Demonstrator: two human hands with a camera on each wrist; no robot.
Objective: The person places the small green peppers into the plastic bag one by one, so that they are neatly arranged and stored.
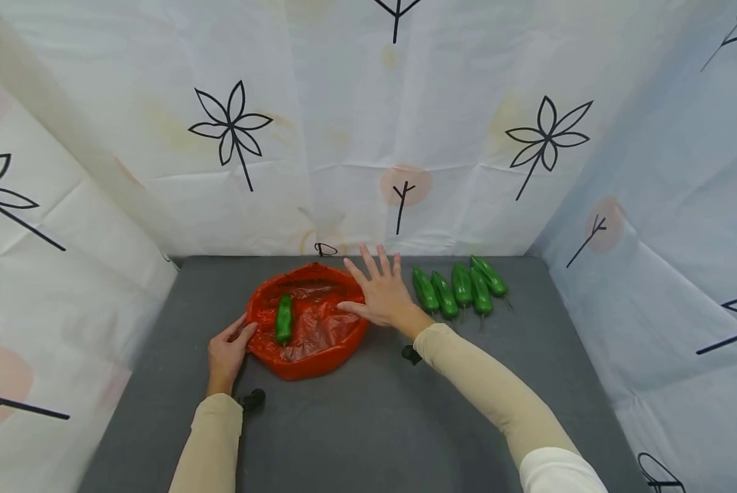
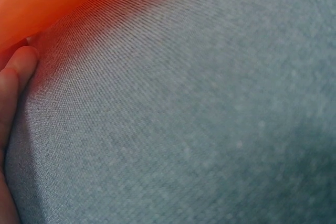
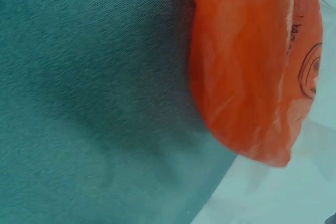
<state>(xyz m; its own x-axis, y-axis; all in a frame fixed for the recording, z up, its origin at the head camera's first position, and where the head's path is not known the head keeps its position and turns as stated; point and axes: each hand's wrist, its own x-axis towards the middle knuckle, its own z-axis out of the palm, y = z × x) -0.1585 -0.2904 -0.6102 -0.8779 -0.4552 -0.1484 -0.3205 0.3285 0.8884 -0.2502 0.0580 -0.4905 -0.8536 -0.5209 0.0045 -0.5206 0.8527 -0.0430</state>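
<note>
A red plastic bag (image 1: 325,356) lies on the table with its mouth spread wide and its rim folded outward. One green chili pepper (image 1: 284,320) rests inside, left of the middle. At the bag's left rim my left hand (image 1: 225,352) pinches the plastic, thumb on the near side. My right hand (image 1: 385,296), fingers spread, is by the bag's right rim; whether it touches the plastic I cannot tell. In the left wrist view the fingers (image 2: 23,64) are beside the bag (image 2: 47,3). The right wrist view shows the bag (image 3: 241,72) without the hand.
Several green chili peppers (image 1: 462,286) lie in a row at the back right of the dark grey table (image 1: 368,431). White patterned cloth (image 1: 356,137) stands behind the table and on both sides.
</note>
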